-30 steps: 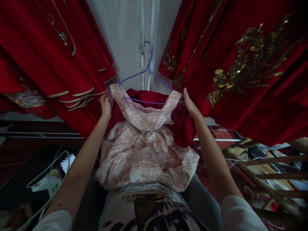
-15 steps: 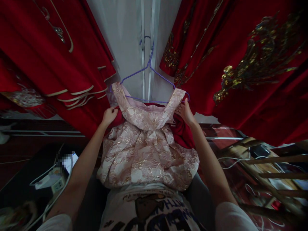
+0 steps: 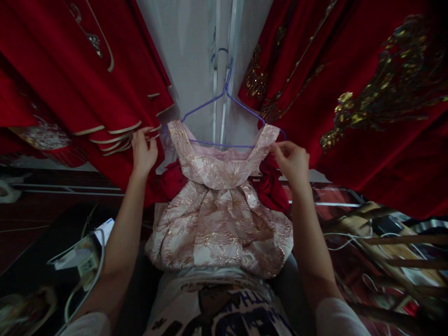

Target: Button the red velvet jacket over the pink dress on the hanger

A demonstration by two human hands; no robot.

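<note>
A pink and gold brocade dress (image 3: 224, 224) hangs by its wide straps on a purple wire hanger (image 3: 226, 93), its skirt spread towards my lap. My right hand (image 3: 293, 161) is at the right strap, thumb and forefinger pinched at its outer edge. Off to the left of the dress, my left hand (image 3: 144, 151) is raised in front of a red garment with cream-edged trim (image 3: 105, 102), its thumb and fingers apart and nothing visible in them. Bunched red cloth (image 3: 171, 181) shows at both sides of the bodice, partly hidden behind it.
Another red garment with gold sequins (image 3: 367, 93) hangs on the right. Behind the hanger are a pale surface and metal poles (image 3: 224, 107). At lower left a power strip (image 3: 87, 266) and cables lie on a dark surface. Wooden bars (image 3: 413, 240) stand at lower right.
My left hand has moved up and left, away from the dress's side, and its fingers have opened. The right hand has turned, with its fingertips now pinched at the strap's outer edge.
</note>
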